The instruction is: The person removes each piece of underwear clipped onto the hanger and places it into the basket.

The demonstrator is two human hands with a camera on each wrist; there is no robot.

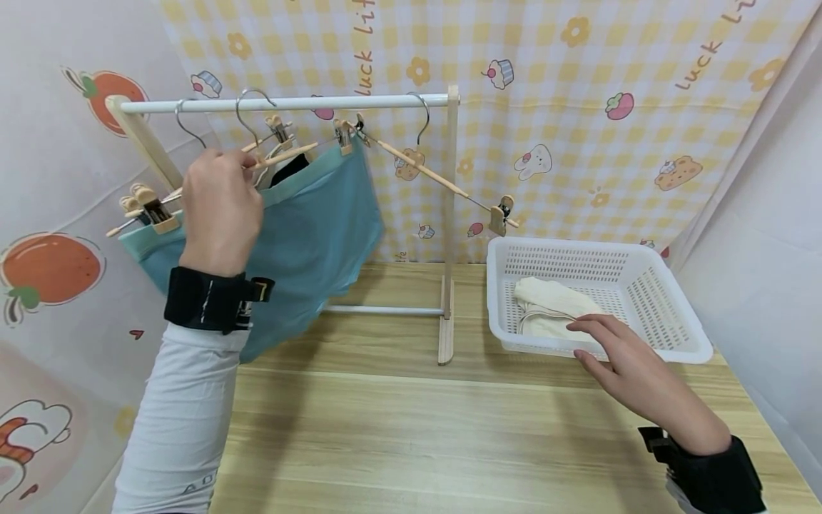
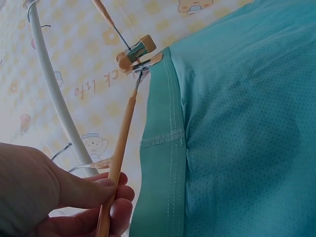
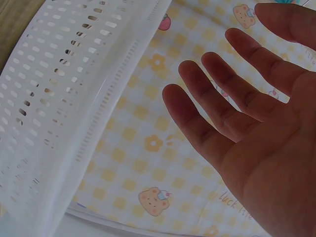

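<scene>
My left hand (image 1: pixel 221 207) pinches the wooden bar of a clip hanger (image 2: pixel 123 133) between thumb and fingers. From that hanger's clips hang teal shorts (image 1: pixel 308 221) by the waistband, tilted, the right end higher. Part of the waistband is hidden behind my left hand. My right hand (image 1: pixel 636 371), fingers spread and holding nothing, hovers by the front rim of a white basket (image 1: pixel 668 300). In the basket lies a folded cream cloth (image 1: pixel 552 303). In the right wrist view, the palm and loosely extended fingers show beside the basket wall.
A rack with a white rail (image 1: pixel 359 102) and wooden post (image 1: pixel 452 214) stands at the back left. Another clip hanger (image 1: pixel 424 171) hangs slanted at the rail's right end, its lower clip near the basket. More hangers with a dark garment (image 1: pixel 290 170) are behind the shorts.
</scene>
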